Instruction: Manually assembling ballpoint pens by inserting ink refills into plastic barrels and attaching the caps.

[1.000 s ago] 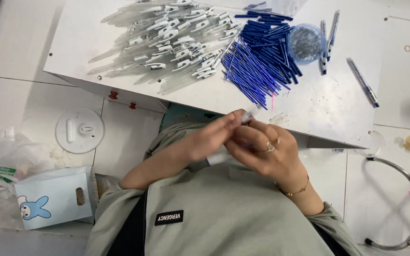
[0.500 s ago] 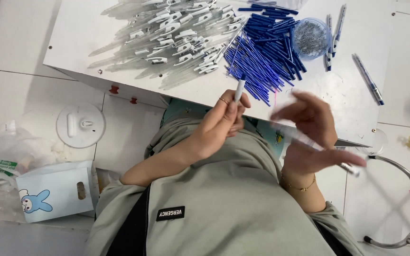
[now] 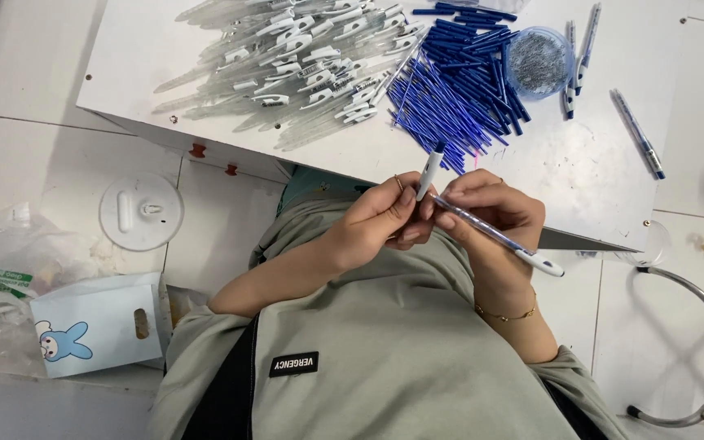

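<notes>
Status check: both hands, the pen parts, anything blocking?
Left hand pinching white cap piece. Right hand holding clear pen barrel. Parts apart, tips close. Nothing between them.

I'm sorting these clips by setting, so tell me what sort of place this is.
Probably a small pen-assembly workbench: a white table bears a heap of clear barrels, a heap of blue refills and a few finished pens.

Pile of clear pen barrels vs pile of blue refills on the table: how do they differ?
The clear barrels are see-through with white clips; the blue refills are solid blue and thinner. The clear barrels lie to the left and spread wider; the blue refills sit in a tighter heap beside the round dish. Both lie loose on the white table.
</notes>
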